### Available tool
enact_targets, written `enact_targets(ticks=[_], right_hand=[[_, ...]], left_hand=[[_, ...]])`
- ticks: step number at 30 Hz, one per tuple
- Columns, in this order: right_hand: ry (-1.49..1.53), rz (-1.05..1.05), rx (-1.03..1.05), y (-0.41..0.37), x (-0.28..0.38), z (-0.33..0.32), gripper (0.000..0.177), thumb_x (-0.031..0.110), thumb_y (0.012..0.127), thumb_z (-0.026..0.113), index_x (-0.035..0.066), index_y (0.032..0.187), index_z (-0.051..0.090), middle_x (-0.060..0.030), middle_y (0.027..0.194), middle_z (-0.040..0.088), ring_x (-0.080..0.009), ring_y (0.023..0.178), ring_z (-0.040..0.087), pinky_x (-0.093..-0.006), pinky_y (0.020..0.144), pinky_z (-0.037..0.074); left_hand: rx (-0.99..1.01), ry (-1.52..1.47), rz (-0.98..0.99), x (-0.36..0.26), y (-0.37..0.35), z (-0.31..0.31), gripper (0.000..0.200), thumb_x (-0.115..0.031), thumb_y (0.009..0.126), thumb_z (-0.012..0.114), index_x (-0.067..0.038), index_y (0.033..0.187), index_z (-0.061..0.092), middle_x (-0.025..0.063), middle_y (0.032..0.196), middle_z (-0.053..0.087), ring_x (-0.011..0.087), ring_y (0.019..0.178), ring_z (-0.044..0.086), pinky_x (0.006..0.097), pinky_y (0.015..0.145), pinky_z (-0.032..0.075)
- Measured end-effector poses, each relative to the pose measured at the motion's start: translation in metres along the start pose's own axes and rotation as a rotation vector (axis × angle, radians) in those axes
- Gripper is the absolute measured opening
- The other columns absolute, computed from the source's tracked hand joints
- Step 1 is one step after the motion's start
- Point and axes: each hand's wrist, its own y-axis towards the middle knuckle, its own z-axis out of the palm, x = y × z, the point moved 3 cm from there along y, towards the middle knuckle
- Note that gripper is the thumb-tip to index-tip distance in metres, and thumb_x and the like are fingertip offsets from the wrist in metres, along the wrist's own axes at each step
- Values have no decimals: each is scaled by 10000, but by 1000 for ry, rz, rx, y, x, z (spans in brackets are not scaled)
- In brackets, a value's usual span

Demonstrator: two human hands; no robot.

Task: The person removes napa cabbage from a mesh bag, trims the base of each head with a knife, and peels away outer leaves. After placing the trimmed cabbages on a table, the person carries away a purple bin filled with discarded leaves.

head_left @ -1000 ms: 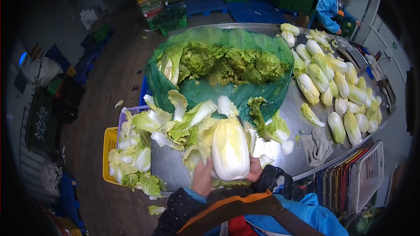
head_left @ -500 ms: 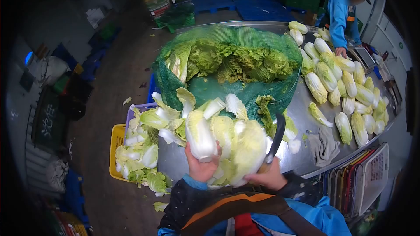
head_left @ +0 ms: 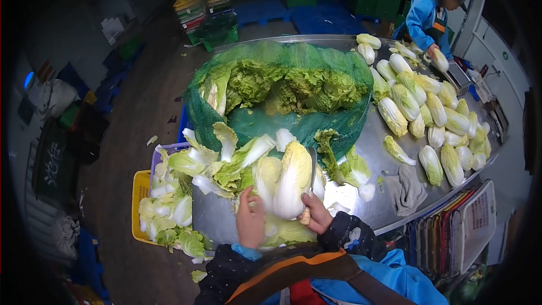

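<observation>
A trimmed Chinese cabbage (head_left: 294,178) stands with its leafy end away from me and its white base toward me. My right hand (head_left: 319,214) is closed round the wooden handle of a knife (head_left: 306,216), its blade pointing away along the cabbage's right side. My left hand (head_left: 249,221) is just left of the cabbage base, fingers apart and slightly blurred, holding nothing. Loose outer leaves (head_left: 265,175) lie beside and beneath the cabbage. Behind them spreads a green mesh sack (head_left: 265,127) with untrimmed cabbages (head_left: 322,87) inside.
Trimmed cabbages (head_left: 403,101) cover the right of the metal table (head_left: 370,152), near a grey cloth (head_left: 407,191). Leaves fill a yellow crate (head_left: 139,206) and a purple crate (head_left: 158,158) at left. A co-worker (head_left: 423,20) holds a cabbage at the far right.
My left hand has come off the cabbage and moved down. The cabbage is now farther right, beside the knife. The view has turned slightly, and the co-worker has lifted a cabbage.
</observation>
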Motion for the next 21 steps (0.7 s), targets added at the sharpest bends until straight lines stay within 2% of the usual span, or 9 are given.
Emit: enact_targets(ticks=[1, 3, 6, 10, 14, 17, 19, 20, 21], right_hand=[[-66, -16, 87, 7, -5, -18, 317, 189, 881, 579, 41, 1136, 461, -46, 905, 594, -103, 714, 601, -231, 565, 503], [-102, -18, 50, -2, -11, -11, 306, 180, 876, 588, 44, 1123, 469, -39, 902, 592, -100, 719, 597, -226, 559, 496], [-185, -51, -19, -7, -9, -4, 285, 162, 866, 607, 49, 1099, 487, -24, 896, 588, -93, 727, 589, -216, 546, 481], [-296, -154, -17, -7, -12, -8, 350, 295, 895, 572, 26, 1103, 492, -35, 905, 597, -101, 724, 598, -223, 559, 505], [-107, -73, 72, -6, -16, -4, 511, 367, 896, 541, 21, 1248, 409, -106, 1119, 562, -186, 889, 613, -241, 625, 526], [239, 68, 112, 3, -18, -19, 621, 443, 893, 502, 32, 1328, 337, -152, 1258, 489, -259, 1050, 567, -321, 778, 521], [444, 146, 211, 3, -9, -22, 668, 483, 890, 480, 41, 1359, 303, -170, 1312, 448, -298, 1126, 528, -370, 872, 499], [418, 123, 237, 1, 2, -16, 678, 501, 888, 470, 50, 1364, 299, -172, 1314, 446, -320, 1143, 509, -399, 922, 462], [389, 88, 262, 0, 17, -13, 687, 518, 886, 459, 59, 1370, 295, -174, 1316, 444, -343, 1161, 489, -429, 972, 425]], left_hand=[[2, 1, -3, 2, -4, 10, 486, -330, 897, 524, -74, 1291, 401, 129, 1006, 569, 220, 786, 599, 311, 677, 505], [-166, 554, 381, -9, -15, 34, 553, -391, 811, 626, -23, 1193, 470, 146, 964, 605, 313, 794, 625, 387, 667, 485], [-124, 417, 209, -18, -18, 35, 577, -422, 763, 663, -15, 1139, 505, 190, 990, 593, 408, 866, 586, 445, 711, 467], [-149, 444, 279, -25, -22, 30, 495, -352, 796, 638, -8, 1129, 512, 200, 952, 595, 388, 838, 591, 427, 709, 467], [-162, 294, 337, -1, -13, 28, 449, -303, 820, 620, -1, 1135, 509, 194, 941, 597, 364, 781, 602, 412, 692, 467], [-125, 55, 296, 10, -9, 26, 476, -257, 840, 604, 29, 1193, 463, 182, 945, 610, 336, 771, 615, 388, 695, 476], [132, -951, -346, 13, -6, 29, 618, -237, 811, 649, 62, 1278, 375, 197, 1004, 604, 313, 768, 628, 365, 711, 486], [165, -951, -343, 5, -5, 25, 618, -237, 811, 649, 62, 1278, 375, 197, 1004, 604, 313, 768, 628, 365, 711, 486], [138, -334, -262, 0, -3, 17, 699, -216, 778, 682, 74, 1306, 327, 206, 1075, 577, 297, 795, 622, 351, 714, 488]])
